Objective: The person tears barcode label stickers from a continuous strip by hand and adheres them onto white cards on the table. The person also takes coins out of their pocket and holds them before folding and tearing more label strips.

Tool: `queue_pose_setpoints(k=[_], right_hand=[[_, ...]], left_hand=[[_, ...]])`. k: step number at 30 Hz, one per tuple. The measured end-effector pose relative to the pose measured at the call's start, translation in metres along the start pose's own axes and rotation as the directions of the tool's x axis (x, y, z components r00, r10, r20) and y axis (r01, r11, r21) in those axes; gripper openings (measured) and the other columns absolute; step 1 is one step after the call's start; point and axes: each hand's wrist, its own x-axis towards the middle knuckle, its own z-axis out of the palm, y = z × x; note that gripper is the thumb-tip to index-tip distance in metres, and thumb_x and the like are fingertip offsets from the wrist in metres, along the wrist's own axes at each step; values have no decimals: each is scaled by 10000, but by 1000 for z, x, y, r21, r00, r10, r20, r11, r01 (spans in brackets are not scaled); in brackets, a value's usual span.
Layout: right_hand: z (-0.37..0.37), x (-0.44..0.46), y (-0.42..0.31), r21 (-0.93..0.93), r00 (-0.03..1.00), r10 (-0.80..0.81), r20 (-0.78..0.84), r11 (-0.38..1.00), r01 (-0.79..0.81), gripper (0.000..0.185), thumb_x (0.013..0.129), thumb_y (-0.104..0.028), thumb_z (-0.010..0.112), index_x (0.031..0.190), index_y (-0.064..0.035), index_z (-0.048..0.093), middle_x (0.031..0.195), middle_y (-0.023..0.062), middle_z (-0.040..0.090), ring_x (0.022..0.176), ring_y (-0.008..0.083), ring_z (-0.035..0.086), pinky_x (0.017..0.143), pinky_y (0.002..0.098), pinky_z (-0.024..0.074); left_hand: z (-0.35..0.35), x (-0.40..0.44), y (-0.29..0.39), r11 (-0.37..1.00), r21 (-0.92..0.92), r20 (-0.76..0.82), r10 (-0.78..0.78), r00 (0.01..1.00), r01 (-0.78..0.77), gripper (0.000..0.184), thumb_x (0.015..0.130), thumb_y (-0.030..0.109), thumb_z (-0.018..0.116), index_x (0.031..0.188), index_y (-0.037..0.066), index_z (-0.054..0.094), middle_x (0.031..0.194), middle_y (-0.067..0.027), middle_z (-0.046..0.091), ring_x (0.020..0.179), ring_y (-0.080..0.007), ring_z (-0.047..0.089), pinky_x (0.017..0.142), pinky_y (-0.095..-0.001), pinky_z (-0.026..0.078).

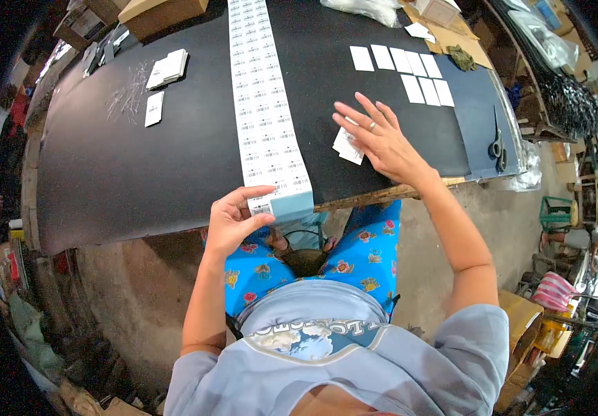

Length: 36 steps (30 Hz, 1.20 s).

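A long strip of barcode labels [261, 104] runs down the table to its front edge, where its bluish backing end shows. My left hand [233, 218] pinches the strip's end, thumb and fingers around a label at its left corner. My right hand [389, 145] lies palm down with its fingers stretched out over a few white cards [346, 147] near the table edge; it partly hides them, and I cannot tell whether it presses on them. Beyond it, several white cards [413, 89] are laid out in two rows.
On the left of the black table [139, 201] lie a stack of white tags [168, 69], a single tag [154, 109] and thin loose strings [127, 97]. Scissors [498, 145] rest at the right edge near a crumpled green cloth [461, 58]. A cardboard box [160, 14] stands behind.
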Motion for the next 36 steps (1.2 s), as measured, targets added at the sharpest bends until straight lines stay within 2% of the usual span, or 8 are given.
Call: queue_pose_setpoints(k=[3, 10, 12, 19, 21, 25, 34, 36], right_hand=[[-6, -7, 9, -133, 968, -94, 232, 983, 127, 546, 940, -356, 433, 1436, -177, 294, 1512, -22, 236, 1414, 262, 128, 1136, 492, 93], [7, -17, 19, -197, 950, -79, 302, 970, 143, 589, 952, -489, 316, 1461, -205, 226, 1527, -26, 194, 1419, 267, 95, 1122, 541, 46], [6, -16, 19, -189, 942, -68, 329, 972, 137, 616, 932, -579, 218, 1461, -265, 233, 1529, -21, 186, 1425, 264, 43, 1120, 539, -42], [7, -18, 18, -218, 945, -70, 320, 965, 145, 637, 905, -632, 202, 1454, -310, 239, 1534, -27, 163, 1424, 289, 17, 1109, 555, -76], [6, -19, 16, -238, 962, -86, 259, 960, 150, 582, 925, -558, 322, 1444, -300, 265, 1533, -39, 174, 1421, 291, 62, 1100, 591, 0], [9, -18, 19, -244, 949, -84, 304, 956, 162, 567, 930, -550, 321, 1442, -313, 266, 1534, -47, 168, 1422, 297, 50, 1098, 592, -17], [9, -22, 17, -273, 960, -87, 265, 949, 161, 579, 931, -535, 340, 1451, -295, 253, 1538, -2, 162, 1422, 313, 39, 1100, 576, -21], [7, -16, 9, -24, 997, -13, 71, 1000, 15, 621, 926, -529, 352, 1460, -230, 246, 1539, 25, 158, 1424, 310, 27, 1107, 547, -6]], left_hand=[[2, 2, 0, 1000, -15, -15, 4, 1000, -5, 424, 721, 2, 758, 1122, -2, 621, 1062, -104, 650, 908, -117, 617, 793, -238, 510], [2, 2, 1, 1000, -17, -12, -6, 1000, 6, 415, 720, -4, 757, 1113, -7, 625, 1074, -105, 645, 928, -125, 616, 809, -251, 511], [1, 2, 1, 1000, -6, -13, -17, 1000, 17, 413, 722, -7, 755, 1113, -15, 622, 1072, -106, 644, 935, -129, 614, 812, -256, 510], [2, 2, 2, 1000, -11, -6, 15, 1000, -15, 422, 724, -22, 747, 1124, -21, 611, 1068, -110, 643, 944, -133, 611, 821, -263, 509], [1, 1, -1, 999, -41, 7, 2, 1000, -2, 432, 723, -26, 747, 1132, -21, 606, 1076, -111, 639, 953, -138, 612, 824, -269, 511], [1, 2, 1, 999, -21, 26, 34, 999, -33, 463, 725, -39, 739, 1162, -13, 587, 1106, -118, 626, 984, -144, 603, 849, -279, 504], [5, 3, 9, 998, -25, 26, 66, 998, -65, 563, 782, -98, 630, 1297, -4, 421, 1206, -113, 554, 1042, -162, 580, 904, -272, 460], [3, 3, 10, 997, 27, 31, 73, 997, -74, 521, 801, -97, 613, 1279, -5, 425, 1195, -114, 554, 1044, -147, 574, 893, -260, 464]])
